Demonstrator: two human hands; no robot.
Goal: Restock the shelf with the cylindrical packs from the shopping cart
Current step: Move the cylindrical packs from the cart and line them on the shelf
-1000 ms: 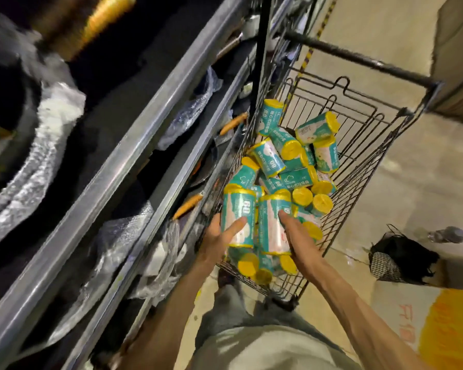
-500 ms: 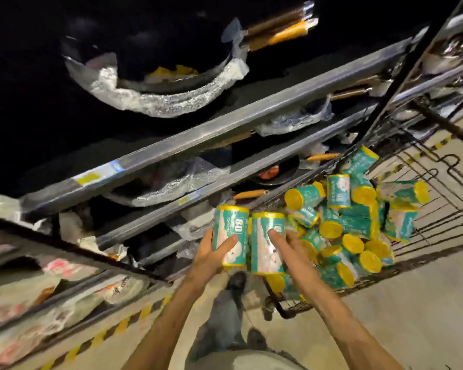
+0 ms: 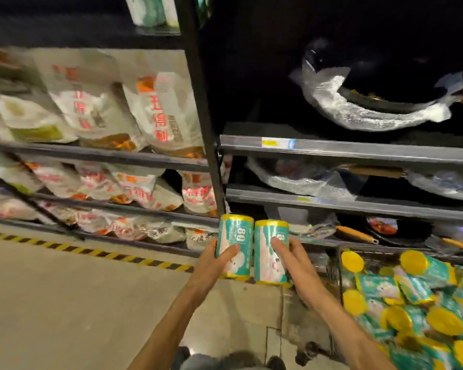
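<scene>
We see a black steel upright post (image 3: 198, 108) splitting the shelving in two, directly above the packs we hold. Left bays: soft white printed bags (image 3: 155, 113) with red lettering, stacked leaning on grey shelf rails, blurred. Right bays: dark woks in crinkled clear plastic wrap (image 3: 358, 113), wooden handles (image 3: 354, 234) poking out low down; grey metal shelf edge (image 3: 358, 149) carries a yellow-blue price tag (image 3: 278, 143). Concrete floor (image 3: 64, 303) with a yellow-black hazard stripe (image 3: 91, 252) along the shelf base.

Wire shopping cart (image 3: 334, 276) at lower right, piled with more cylindrical packs (image 3: 412, 303): teal wrap, yellow round ends, lying every way.

Our left hand (image 3: 211, 265) grips the left pack (image 3: 234, 245), thumb across the front, fingers behind. Our right hand (image 3: 294, 260) grips the right pack (image 3: 271, 252), fingers curled round its right side, one across the front. Both packs upright, side by side and touching, in the air in front of the lowest shelves, left of the cart. Each is a glossy teal cylinder with yellow rims top and bottom, a pale pink-white panel, "80" printed on the left one. Similar packs sit blurred at top (image 3: 150, 9)
</scene>
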